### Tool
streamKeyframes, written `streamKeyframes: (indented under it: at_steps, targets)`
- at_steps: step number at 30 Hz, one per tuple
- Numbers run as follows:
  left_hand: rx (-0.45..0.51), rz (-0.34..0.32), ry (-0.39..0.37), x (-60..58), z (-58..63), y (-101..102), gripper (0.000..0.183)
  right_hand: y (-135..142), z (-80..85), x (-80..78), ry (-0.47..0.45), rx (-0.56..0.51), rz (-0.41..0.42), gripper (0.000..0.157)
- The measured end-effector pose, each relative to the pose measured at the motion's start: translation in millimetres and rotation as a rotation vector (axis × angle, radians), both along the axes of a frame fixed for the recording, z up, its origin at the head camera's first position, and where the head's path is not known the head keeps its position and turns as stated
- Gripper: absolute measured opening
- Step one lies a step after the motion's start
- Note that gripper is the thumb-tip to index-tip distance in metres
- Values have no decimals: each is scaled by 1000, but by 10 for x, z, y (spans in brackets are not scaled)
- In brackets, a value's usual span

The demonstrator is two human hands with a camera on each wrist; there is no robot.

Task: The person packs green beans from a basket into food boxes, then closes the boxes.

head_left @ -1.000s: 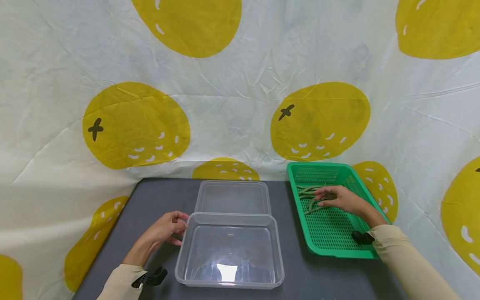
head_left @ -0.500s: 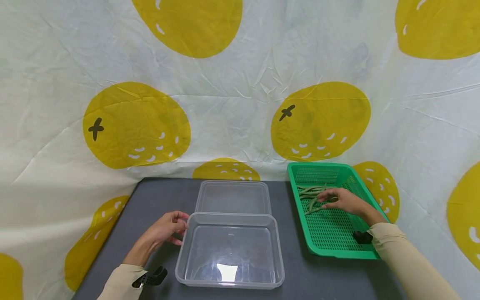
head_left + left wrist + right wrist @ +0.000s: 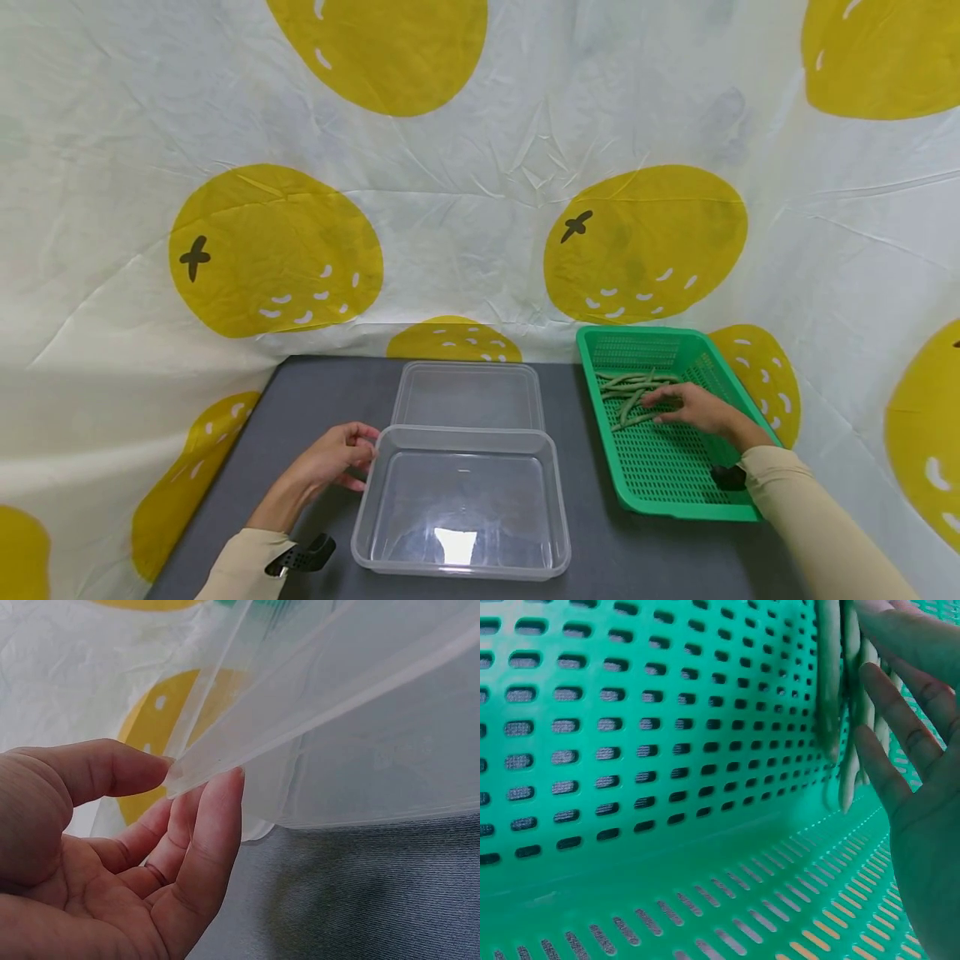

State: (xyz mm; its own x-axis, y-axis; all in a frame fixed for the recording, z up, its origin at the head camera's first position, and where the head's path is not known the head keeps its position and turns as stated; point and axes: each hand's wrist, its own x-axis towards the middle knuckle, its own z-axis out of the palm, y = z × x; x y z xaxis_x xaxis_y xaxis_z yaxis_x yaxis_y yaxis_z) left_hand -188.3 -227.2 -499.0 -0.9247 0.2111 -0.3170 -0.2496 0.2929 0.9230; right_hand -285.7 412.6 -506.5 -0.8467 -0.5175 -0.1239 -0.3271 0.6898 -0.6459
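Thumb and fingertips of my left hand pinch the left corner of a clear plastic container. In the left wrist view, the thumb is above the container's rim and the fingers are under it. My right hand reaches into a green perforated basket, over several green beans at its left side. Up close in the right wrist view, its fairly straight fingers lie along the green beans, fingertips right at them, hiding part of the bunch.
A clear flat lid lies behind the container. All stands on a dark grey table, with the basket at its right edge. A white sheet printed with yellow fruit hangs behind and around the table.
My right hand has drawn slightly right and toward me over the beans, and more of them show at its fingertips. The left hand keeps its place at the container.
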Motion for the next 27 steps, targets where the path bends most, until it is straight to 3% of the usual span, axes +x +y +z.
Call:
streamKeyframes:
  at_steps: [12,18,27]
  targets:
    - [4,-4,-8,-1,36,3,40,15,-56,-1,-47,36,0,36]
    - [5,-4,-8,-7,37,3,40,26,-91,12,-4,79,-16,28]
    - [3,-6,-3,14,38,-1,39,42,-86,46,15,129,74,18]
